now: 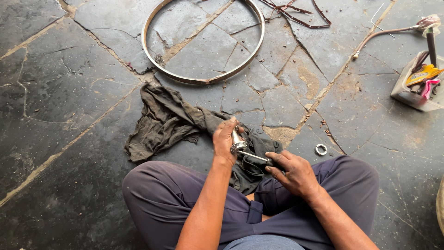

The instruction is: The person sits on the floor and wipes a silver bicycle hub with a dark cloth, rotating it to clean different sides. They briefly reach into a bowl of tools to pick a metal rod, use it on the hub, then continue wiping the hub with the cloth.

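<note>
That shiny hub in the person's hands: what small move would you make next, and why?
Probably a slight turn of the tool while holding the hub steady. The left hand grips the hub over the dark rag, and the right hand holds the thin tool with its tip at the hub's flange, so contact seems made.

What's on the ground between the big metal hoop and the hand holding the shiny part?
A crumpled dark rag lies between the hoop and the left hand, seen from the head camera.
</note>
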Available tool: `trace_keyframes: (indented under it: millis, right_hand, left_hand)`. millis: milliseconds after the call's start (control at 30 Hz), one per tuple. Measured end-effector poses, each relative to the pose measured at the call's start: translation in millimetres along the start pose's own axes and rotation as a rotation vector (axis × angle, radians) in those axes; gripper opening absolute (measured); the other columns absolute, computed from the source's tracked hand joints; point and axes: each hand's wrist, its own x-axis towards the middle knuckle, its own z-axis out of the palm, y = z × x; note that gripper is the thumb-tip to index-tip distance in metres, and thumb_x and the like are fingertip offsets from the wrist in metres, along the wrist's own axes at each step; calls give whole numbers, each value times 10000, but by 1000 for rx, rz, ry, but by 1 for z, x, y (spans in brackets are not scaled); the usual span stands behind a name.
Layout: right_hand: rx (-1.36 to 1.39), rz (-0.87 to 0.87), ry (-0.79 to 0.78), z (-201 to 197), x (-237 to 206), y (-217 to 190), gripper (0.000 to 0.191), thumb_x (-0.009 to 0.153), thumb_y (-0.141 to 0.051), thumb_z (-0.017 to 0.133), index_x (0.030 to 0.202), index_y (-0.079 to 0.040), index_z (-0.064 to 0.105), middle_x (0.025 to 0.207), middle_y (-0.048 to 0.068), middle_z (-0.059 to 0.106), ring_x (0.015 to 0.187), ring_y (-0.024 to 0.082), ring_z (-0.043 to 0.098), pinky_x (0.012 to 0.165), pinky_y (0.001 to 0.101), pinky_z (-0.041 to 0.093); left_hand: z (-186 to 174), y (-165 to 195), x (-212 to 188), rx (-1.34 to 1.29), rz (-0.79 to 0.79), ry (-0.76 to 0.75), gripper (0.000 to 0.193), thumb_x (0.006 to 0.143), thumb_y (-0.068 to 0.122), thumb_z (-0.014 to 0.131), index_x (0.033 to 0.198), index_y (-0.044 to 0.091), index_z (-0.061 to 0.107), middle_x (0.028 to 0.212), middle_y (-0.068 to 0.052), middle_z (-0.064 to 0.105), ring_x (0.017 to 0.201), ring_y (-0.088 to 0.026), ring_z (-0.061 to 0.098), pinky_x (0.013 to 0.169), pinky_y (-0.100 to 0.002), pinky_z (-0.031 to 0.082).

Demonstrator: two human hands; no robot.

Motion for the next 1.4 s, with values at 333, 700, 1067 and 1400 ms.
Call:
trace_keyframes:
  millis: [333,700,1067,1400]
  right_hand:
    - [1279,531,-439,53,-15,16,387,979,-333,628,1236,-47,669,687,12,582,552,80,478,507,227,374]
    - [104,156,25,2,-2,4,382,849,-262,775,1187,-94,716,855,96,665,750,253,676,678,371,529]
    - [1194,449,-425,41,-10,7,397,999,-334,653,1223,-8,684,746,44,565,599,97,497,525,253,398]
    - [1196,407,-429,40,-5,18,426,949,-305,679,1237,7,650,734,3,565,605,72,499,565,223,421]
  left_hand:
    - [25,-5,-16,-598,-52,-7,240,895,350,705,941,138,603,785,-40,647,585,-144,582,622,-324,586]
    - [5,-13,5,-12,84,-34,197,952,179,733,1035,30,635,802,-80,649,614,-152,617,546,-297,540]
    - [11,-15,0,-675,-66,-100,173,947,256,683,976,120,580,911,-88,628,689,-164,591,560,-304,544]
    - [7,1,-8,-689,-50,37,198,924,284,670,1031,127,614,966,-98,668,747,-176,629,651,-306,584]
